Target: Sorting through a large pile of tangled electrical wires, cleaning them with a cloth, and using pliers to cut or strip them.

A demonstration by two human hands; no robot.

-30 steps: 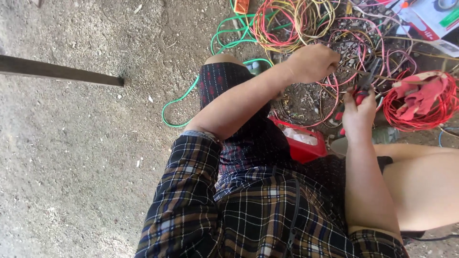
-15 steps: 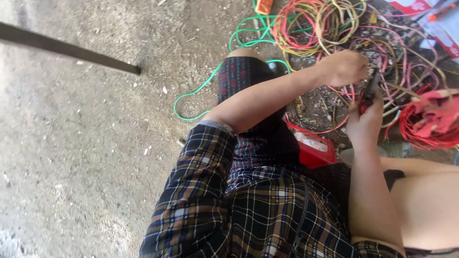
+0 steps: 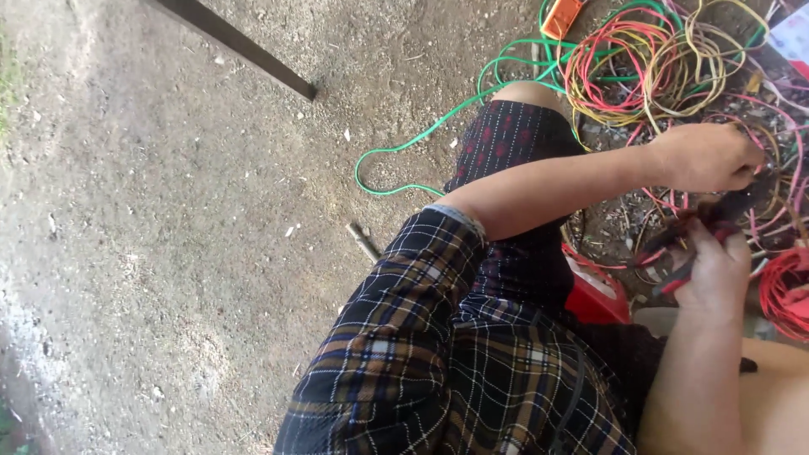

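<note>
Wires (image 3: 674, 76) in red, yellow, pink and green tangle across the upper right of the frame; left hand (image 3: 706, 156) is closed among the strands there, and just below it right hand (image 3: 712, 270) grips red-handled pliers (image 3: 687, 244) (jaws hidden from view)

Left hand (image 3: 704, 157) at two o'clock pinches tangled coloured wires (image 3: 666, 59); right hand (image 3: 712, 270) just below grips red-handled pliers (image 3: 687, 240).

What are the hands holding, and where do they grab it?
The right hand grips red-handled pliers by the handles. The left hand pinches something among the wires; which one cannot be told.
</note>
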